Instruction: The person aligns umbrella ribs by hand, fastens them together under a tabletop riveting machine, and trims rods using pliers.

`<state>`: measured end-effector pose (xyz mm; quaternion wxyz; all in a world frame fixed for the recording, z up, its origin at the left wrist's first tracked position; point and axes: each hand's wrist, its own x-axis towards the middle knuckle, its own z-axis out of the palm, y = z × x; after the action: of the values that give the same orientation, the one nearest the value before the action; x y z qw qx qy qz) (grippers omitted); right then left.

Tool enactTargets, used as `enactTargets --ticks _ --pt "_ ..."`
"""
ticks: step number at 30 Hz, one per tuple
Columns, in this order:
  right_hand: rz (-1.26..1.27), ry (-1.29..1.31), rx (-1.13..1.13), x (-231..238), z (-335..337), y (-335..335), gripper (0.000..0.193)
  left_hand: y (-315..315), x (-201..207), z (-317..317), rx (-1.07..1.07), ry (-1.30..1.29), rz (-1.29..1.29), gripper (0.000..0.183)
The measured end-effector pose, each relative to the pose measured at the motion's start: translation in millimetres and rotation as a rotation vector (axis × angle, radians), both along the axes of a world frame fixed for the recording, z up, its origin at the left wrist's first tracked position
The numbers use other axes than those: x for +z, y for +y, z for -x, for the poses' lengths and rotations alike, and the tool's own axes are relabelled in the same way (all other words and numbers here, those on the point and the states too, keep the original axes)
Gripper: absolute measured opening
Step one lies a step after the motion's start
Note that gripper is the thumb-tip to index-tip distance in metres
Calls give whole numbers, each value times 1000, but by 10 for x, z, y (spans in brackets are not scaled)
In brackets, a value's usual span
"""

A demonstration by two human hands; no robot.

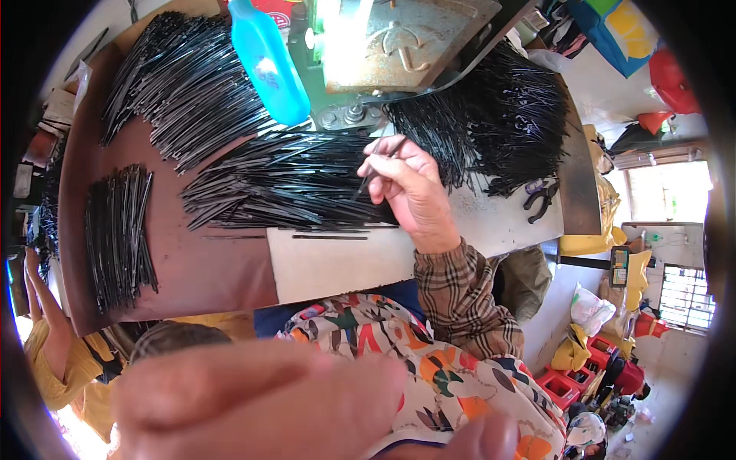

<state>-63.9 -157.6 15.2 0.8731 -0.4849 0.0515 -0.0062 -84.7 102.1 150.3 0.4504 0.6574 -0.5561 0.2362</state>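
My right hand (406, 188), in a plaid cuff, pinches a thin black rod (359, 188) between thumb and fingers. It is just over the right end of a wide pile of similar glossy black rods (284, 180) lying on the table. My left hand (253, 395) looms large and blurred at the bottom, close to the camera. Its fingers are too smeared to show whether they hold anything. Beyond the pile stands a green machine (349, 115) with a worn metal plate (414, 46) bearing an umbrella emblem. A few loose rods (330, 237) lie along the pile's near side.
More black rods (192, 84) lie at the far left, with a smaller bundle (119, 238) at near left and a dense heap (517, 115) at right. A blue bottle (268, 65) overhangs the pile. Dark pliers (541, 201) rest near the right edge. Another person (57, 349) is at left.
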Motion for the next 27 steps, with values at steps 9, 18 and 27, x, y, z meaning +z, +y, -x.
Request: enactTargets --ticks 9,18,27 --pt "56 46 16 -84 72 -82 22 -170 444 -20 60 -112 -343 34" --pt "27 33 34 -110 38 -91 17 400 284 -528 -315 -476 -76 33" --pt "211 99 -15 -68 65 -251 18 -253 -149 -373 448 466 -287 6"
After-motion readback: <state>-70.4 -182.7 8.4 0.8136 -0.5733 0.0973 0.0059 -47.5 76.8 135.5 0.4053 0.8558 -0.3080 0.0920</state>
